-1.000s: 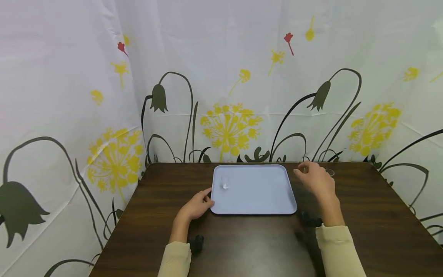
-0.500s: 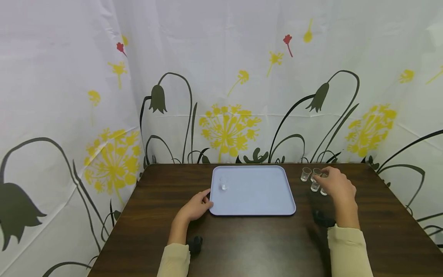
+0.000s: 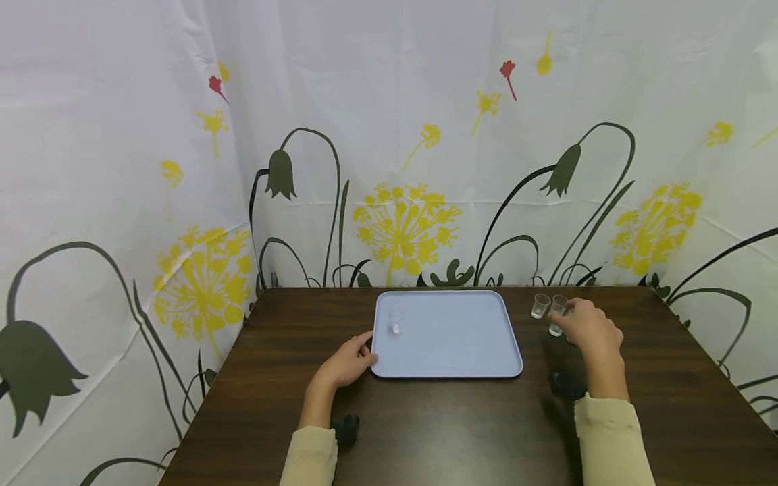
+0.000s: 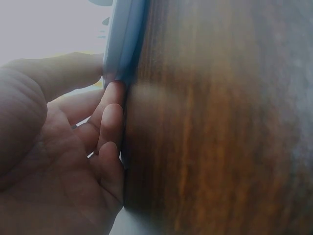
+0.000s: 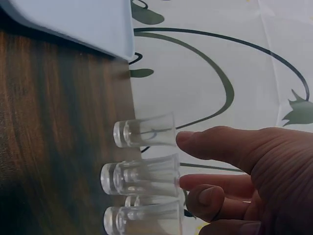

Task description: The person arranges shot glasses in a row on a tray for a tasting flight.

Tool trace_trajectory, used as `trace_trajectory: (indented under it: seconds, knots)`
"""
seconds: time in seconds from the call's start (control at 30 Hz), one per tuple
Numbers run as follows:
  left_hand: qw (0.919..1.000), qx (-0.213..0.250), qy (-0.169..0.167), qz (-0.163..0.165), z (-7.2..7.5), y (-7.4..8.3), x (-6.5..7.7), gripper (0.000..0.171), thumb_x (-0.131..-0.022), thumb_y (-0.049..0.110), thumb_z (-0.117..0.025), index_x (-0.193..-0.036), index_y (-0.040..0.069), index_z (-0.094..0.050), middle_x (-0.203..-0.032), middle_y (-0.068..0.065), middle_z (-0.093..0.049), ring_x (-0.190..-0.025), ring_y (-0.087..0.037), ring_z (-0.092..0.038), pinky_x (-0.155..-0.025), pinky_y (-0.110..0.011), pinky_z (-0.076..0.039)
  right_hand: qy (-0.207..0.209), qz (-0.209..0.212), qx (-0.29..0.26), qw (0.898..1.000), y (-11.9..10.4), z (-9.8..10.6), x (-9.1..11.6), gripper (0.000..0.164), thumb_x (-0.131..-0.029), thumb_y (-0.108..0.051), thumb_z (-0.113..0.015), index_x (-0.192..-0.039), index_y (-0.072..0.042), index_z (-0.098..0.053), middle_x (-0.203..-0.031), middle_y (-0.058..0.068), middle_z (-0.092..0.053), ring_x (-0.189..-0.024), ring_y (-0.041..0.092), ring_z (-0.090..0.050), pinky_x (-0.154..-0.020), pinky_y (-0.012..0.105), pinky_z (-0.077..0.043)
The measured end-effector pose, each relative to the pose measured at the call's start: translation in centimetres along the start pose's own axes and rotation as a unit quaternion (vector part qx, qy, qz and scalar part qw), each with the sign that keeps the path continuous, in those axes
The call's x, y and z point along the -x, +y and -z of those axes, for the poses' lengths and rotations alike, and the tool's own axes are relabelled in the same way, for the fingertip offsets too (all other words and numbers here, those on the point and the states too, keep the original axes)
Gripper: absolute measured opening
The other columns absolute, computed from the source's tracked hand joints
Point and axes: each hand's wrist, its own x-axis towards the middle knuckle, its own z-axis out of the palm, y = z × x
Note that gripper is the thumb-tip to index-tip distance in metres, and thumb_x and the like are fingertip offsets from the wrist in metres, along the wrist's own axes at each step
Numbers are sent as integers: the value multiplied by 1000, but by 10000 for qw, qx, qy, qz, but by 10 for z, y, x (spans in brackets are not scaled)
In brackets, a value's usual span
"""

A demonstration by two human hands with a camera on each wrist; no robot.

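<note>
"So, which step was in hand?"

"Taking up a shot glass, as I read it. The right hand [image 3: 588, 327] hung over a little group at the right of the bench [image 3: 273, 391], thumb tip by the rim of the leftmost glass [image 5: 145, 131], forefinger by the rim of the next glass [image 5: 141, 176]."

"Had that grip caught anything?"

"Nothing that I could make out. Thumb and forefinger stood apart, the other fingers were bent, and the glasses all sat upright on the bench. Whether skin touched a rim, I couldn't tell."

"And the left hand [image 3: 342, 364]?"

"At the left side of the pale blue tray [image 3: 446, 344], thumb and fingertips against its edge. It looked like steadying, though whether that grip truly pinched the rim wasn't plain."

"What did the next move call for?"

"A narrow pinch on just one glass, I'd judge, then a straight lift."

"What stood in the way?"

"Crowding, mostly. Four glasses stood close together, one partly hidden, so a careless thumb might have tipped another. The tray's raised lip also lay between them and a lone glass [image 3: 396, 327], upright near the tray's left side."

"Anything else around?"

"A white cloth [image 3: 334, 81] printed with flowers hung beyond the bench, and a black wrist camera [image 3: 347, 430] sat at the left wrist."
</note>
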Motion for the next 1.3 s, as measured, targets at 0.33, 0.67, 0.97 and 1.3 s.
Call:
trace_trajectory:
  seconds: [0.33,0.67,0.97,1.3]
  knots:
    - [10000,19,-52,-41,2,1,1,61,-104,13,-64,-159,-7,-45,-90,-5,-54,-78,-16,-49,-74,-32,-40,-169,-99,-64,9998,8,-2,-6,76,-103,-54,-59,-156,-2,-46,-154,41,-46,-129,62,-54,-94,72,-46]
    - [10000,4,-18,44,1,1,1,60,-104,13,-65,-158,-5,-46,-90,-5,-54,-77,-16,-49,-73,-32,-40,-31,-78,-99,9999,9,-5,-9,66,-104,-48,-61,-150,-2,-53,-147,40,-53,-125,60,-58,-92,71,-47]
    - [10000,42,-7,18,0,0,2,60,-104,13,-65,-158,-6,-46,-90,-5,-54,-77,-16,-49,-74,-33,-40,140,-18,46,9999,8,-8,-8,59,-103,-45,-63,-145,-3,-60,-142,39,-58,-120,61,-60,-88,70,-48]
    - [10000,53,11,16,0,-1,0,60,-103,13,-65,-157,-6,-47,-90,-5,-55,-77,-17,-50,-74,-33,-40,503,120,203,9985,1,-13,-6,42,-102,-36,-66,-122,1,-68,-119,34,-70,-103,56,-67,-78,65,-48]
